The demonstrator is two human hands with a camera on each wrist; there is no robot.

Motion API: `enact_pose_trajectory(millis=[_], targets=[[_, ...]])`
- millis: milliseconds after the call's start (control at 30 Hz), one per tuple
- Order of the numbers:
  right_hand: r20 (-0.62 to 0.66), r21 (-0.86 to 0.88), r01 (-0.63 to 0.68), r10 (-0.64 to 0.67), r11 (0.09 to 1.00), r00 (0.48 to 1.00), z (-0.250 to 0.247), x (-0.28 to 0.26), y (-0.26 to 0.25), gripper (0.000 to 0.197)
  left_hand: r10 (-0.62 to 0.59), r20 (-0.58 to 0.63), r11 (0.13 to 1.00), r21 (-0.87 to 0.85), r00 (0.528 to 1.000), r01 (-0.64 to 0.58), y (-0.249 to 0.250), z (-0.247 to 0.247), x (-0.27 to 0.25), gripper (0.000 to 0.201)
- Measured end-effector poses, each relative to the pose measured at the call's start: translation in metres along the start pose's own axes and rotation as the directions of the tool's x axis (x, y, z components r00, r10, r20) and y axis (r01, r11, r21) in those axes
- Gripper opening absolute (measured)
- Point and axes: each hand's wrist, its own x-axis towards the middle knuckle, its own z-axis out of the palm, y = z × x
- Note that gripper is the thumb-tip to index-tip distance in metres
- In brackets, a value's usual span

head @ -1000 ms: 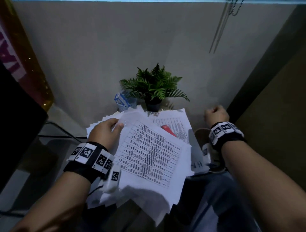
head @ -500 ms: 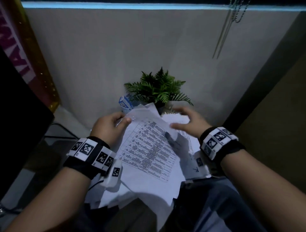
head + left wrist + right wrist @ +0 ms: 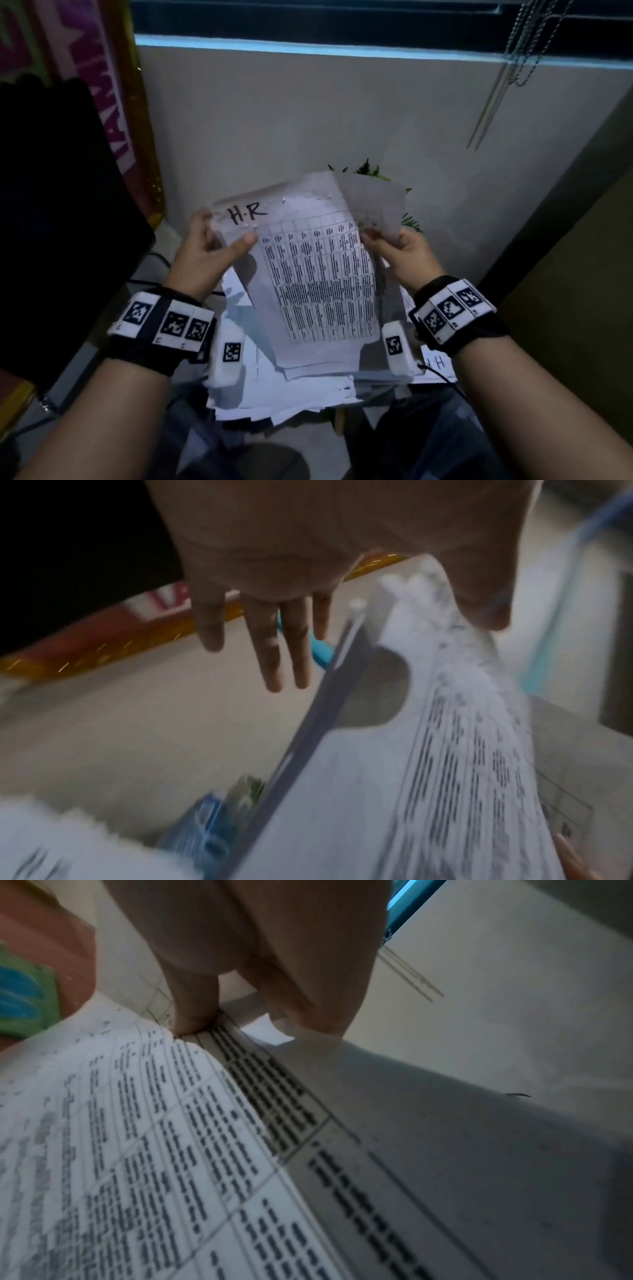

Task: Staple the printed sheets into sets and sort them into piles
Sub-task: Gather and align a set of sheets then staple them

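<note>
A set of printed sheets [image 3: 318, 281] with table text and "H.R" handwritten at its top left is held upright above the table. My left hand [image 3: 219, 246] pinches its top left corner with the thumb on the front; in the left wrist view the other fingers [image 3: 270, 647] stretch out straight behind the printed sheets [image 3: 462, 750]. My right hand [image 3: 394, 250] pinches the top right corner, where a back sheet [image 3: 373, 202] peels away. In the right wrist view the thumb [image 3: 192, 1010] presses on the printed sheets [image 3: 154, 1137]. A messy pile of loose sheets [image 3: 291, 394] lies underneath.
A potted fern [image 3: 373, 173] is mostly hidden behind the held sheets, against the grey wall. A dark screen [image 3: 58, 212] stands at the left with a pink poster [image 3: 102, 85] behind it. Another sheet marked "H.H" [image 3: 435, 363] lies at the right. Blind cords [image 3: 503, 68] hang upper right.
Both hands have lifted the H.R set off the pile and hold it up in front of the fern. The right hand came over from the right and took the top right corner.
</note>
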Motion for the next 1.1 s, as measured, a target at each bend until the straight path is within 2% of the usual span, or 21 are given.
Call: enact_pose_trajectory(millis=[67, 100, 200, 267, 333, 400, 433, 533, 600, 667, 733, 767, 833, 867, 933, 967, 1000, 1033, 1100], targets=[[0.006, 0.122, 0.033, -0.034, 0.992, 0.999, 0.004, -0.002, -0.01, 0.02, -0.101, 0.107, 0.989, -0.094, 0.989, 0.112, -0.012, 0.005, -0.004, 0.061], [-0.008, 0.151, 0.052, -0.052, 0.987, 0.999, 0.008, -0.003, -0.014, 0.019, -0.097, 0.104, 0.993, -0.062, 0.99, 0.104, -0.014, 0.011, -0.007, 0.051], [-0.131, 0.18, 0.155, -0.133, 0.971, 0.982, 0.02, -0.002, -0.019, 0.027, 0.01, -0.088, 0.998, -0.057, 0.996, -0.015, -0.012, 0.026, -0.008, 0.025], [-0.222, 0.16, 0.218, -0.18, 0.963, 0.958, 0.026, -0.004, -0.017, 0.032, 0.026, -0.209, 0.995, -0.093, 0.978, -0.047, -0.009, 0.034, -0.008, 0.023], [-0.263, 0.151, 0.251, -0.206, 0.956, 0.943, 0.03, -0.009, -0.01, 0.03, 0.057, -0.25, 0.991, -0.105, 0.967, -0.085, -0.008, 0.039, -0.009, 0.028], [-0.211, 0.12, 0.209, -0.181, 0.97, 0.961, 0.034, -0.016, 0.004, 0.033, 0.086, -0.215, 0.994, -0.051, 0.973, -0.099, -0.014, 0.046, -0.012, 0.036], [-0.161, 0.07, 0.154, -0.141, 0.986, 0.977, 0.035, -0.018, 0.011, 0.037, 0.064, -0.18, 0.998, -0.011, 0.982, -0.067, -0.02, 0.049, -0.014, 0.039], [-0.075, -0.085, 0.016, -0.023, 0.996, 0.997, 0.043, -0.025, 0.033, 0.04, -0.087, -0.072, 0.995, 0.051, 0.994, 0.091, -0.046, 0.063, -0.022, 0.054], [-0.11, -0.116, -0.014, 0.001, 0.993, 0.994, 0.046, -0.025, 0.042, 0.034, -0.145, -0.045, 0.986, 0.079, 0.988, 0.149, -0.058, 0.069, -0.025, 0.055], [-0.146, -0.082, -0.052, 0.04, 0.995, 0.989, 0.046, -0.021, 0.043, 0.035, -0.17, -0.073, 0.98, 0.096, 0.983, 0.176, -0.063, 0.073, -0.022, 0.046], [-0.189, -0.095, -0.061, 0.042, 0.994, 0.981, 0.042, -0.014, 0.041, 0.052, -0.161, -0.109, 0.971, 0.159, 0.981, 0.177, -0.062, 0.072, -0.014, 0.034], [-0.231, -0.142, -0.029, -0.005, 0.989, 0.973, 0.037, -0.01, 0.037, 0.065, -0.151, -0.109, 0.964, 0.204, 0.982, 0.171, -0.061, 0.07, -0.008, 0.035], [-0.323, -0.273, 0.059, -0.15, 0.96, 0.935, 0.026, -0.002, 0.023, 0.086, -0.089, -0.092, 0.94, 0.321, 0.992, 0.114, -0.056, 0.062, 0.004, 0.037], [-0.337, -0.368, 0.095, -0.228, 0.925, 0.913, 0.021, 0.002, 0.015, 0.094, -0.016, -0.076, 0.922, 0.385, 0.997, 0.044, -0.051, 0.057, 0.009, 0.034], [-0.271, -0.592, 0.133, -0.352, 0.795, 0.896, 0.014, 0.01, -0.001, 0.105, 0.152, 0.003, 0.849, 0.511, 0.988, -0.133, -0.04, 0.05, 0.016, 0.03], [-0.206, -0.675, 0.129, -0.353, 0.727, 0.913, 0.014, 0.013, -0.007, 0.105, 0.222, 0.07, 0.796, 0.563, 0.973, -0.222, -0.035, 0.049, 0.017, 0.029], [-0.132, -0.721, 0.129, -0.317, 0.681, 0.939, 0.015, 0.015, -0.013, 0.099, 0.268, 0.147, 0.744, 0.596, 0.952, -0.302, -0.032, 0.049, 0.018, 0.029], [-0.065, -0.727, 0.136, -0.265, 0.673, 0.962, 0.016, 0.016, -0.016, 0.084, 0.291, 0.212, 0.708, 0.608, 0.933, -0.359, -0.029, 0.05, 0.017, 0.028], [-0.014, -0.618, 0.125, -0.169, 0.777, 0.985, 0.019, 0.016, -0.016, 0.041, 0.266, 0.28, 0.702, 0.599, 0.922, -0.385, -0.032, 0.051, 0.014, 0.03]])
